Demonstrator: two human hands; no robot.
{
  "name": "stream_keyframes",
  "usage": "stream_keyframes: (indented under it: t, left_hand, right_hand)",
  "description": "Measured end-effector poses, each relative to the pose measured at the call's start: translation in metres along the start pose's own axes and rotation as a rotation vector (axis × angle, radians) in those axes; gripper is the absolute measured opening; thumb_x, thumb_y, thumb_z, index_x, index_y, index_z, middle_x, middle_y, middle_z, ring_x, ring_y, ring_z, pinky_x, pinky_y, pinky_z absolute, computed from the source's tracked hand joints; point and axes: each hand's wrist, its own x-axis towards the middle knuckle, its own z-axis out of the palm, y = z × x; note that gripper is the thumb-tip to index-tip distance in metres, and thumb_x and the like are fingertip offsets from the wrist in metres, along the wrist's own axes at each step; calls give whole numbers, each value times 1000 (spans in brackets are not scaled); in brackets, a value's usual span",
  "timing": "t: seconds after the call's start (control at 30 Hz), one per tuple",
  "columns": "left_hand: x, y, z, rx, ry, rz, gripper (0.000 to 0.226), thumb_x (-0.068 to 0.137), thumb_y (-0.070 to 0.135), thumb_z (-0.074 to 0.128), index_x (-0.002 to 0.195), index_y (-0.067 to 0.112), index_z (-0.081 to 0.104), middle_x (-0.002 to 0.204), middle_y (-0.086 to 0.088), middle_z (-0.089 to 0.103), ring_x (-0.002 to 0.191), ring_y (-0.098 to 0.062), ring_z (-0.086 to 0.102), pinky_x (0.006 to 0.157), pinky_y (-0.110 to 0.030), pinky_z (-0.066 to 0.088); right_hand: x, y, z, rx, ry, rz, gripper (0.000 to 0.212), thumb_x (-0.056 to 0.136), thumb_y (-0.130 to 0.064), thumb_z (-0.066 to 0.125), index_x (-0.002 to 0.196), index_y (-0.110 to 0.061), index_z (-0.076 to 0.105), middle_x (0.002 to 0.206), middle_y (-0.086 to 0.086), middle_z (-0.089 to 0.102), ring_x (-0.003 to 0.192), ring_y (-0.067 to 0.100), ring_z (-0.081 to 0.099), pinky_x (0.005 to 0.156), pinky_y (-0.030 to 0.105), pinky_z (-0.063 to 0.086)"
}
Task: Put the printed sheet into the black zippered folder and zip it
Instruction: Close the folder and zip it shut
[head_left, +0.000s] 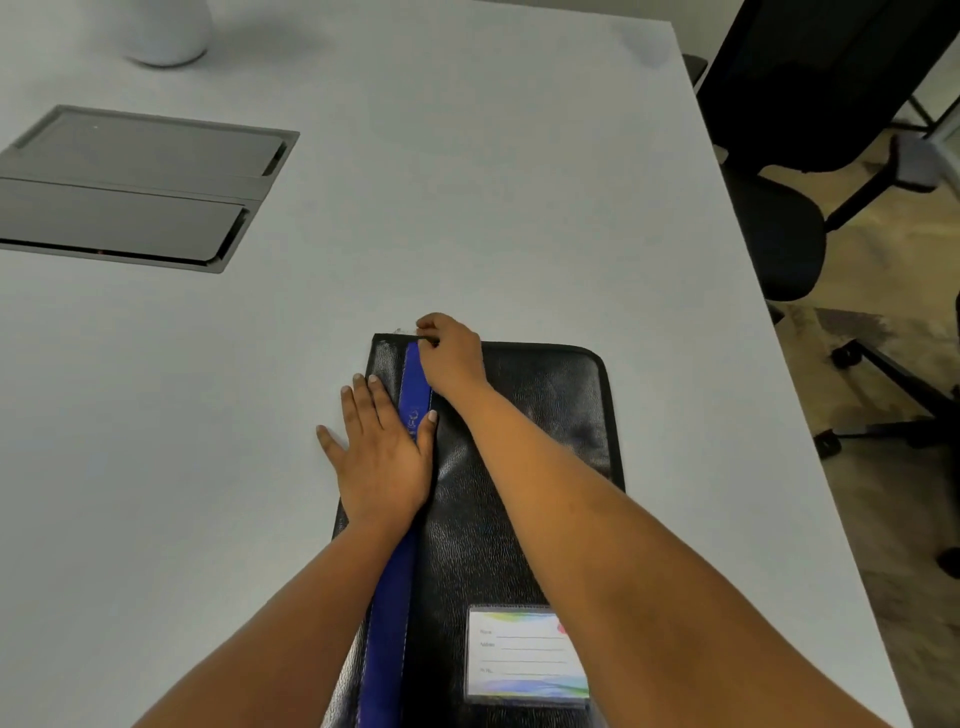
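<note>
The black grained zippered folder (467, 545) runs off the bottom edge. The right hand (452, 358), fingers curled, hides whatever it pinches at the folder's far corner. Writing on the white label card (524, 654) is too small to read. The top edge crops a white rounded vessel (166, 31).

left hand (382, 457): palm down, fingers straight, spread | right hand (451, 356): farther, fingers curled, pinching zipper pull (428, 340)

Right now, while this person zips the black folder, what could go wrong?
The right hand pinches the zipper pull near the far left corner of the black zippered folder, where it may snag. The left hand presses flat, half off the edge, so the folder might slide on the table.
</note>
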Motion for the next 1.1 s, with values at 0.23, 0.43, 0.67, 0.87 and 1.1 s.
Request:
stream_keyframes:
  t: [0.23,0.43,0.67,0.87,1.1]
  left_hand:
    - [-1,-2,-1,-25,22,109,63,98,43,18,148,8,6,158,-7,2,146,-19,2,116,-49,1]
    - [-18,-10,-8,18,-48,240,58,100,39,20,149,13,5,158,-6,2,146,-18,0,117,-42,1]
    - [-53,-14,-16,18,-113,297,60,99,41,21,149,12,4,158,-7,1,146,-21,-1,118,-37,2]
    - [-96,-22,-19,10,-182,333,60,99,41,22,149,12,2,158,-6,-1,146,-20,-5,118,-36,-1]
    - [-145,-36,-23,16,-223,354,60,100,39,22,149,13,1,158,-6,-3,146,-21,-5,118,-37,0]
  right_hand:
    - [-42,38,-19,-351,74,-183,41,96,-14,40,137,-10,42,151,11,30,143,24,19,118,34,12]
    - [-86,61,-31,-623,59,-170,48,100,-31,29,146,-18,21,158,6,9,146,19,3,119,34,4]
    - [-137,69,-37,-676,3,-125,51,100,-32,28,147,-17,15,158,5,7,146,19,2,119,34,3]
    - [-188,79,-34,-696,9,-77,54,100,-36,28,147,-18,12,158,5,5,146,20,0,119,35,1]
    - [-243,81,-29,-732,-34,-11,55,99,-39,29,148,-21,9,158,5,0,146,21,-3,119,37,0]
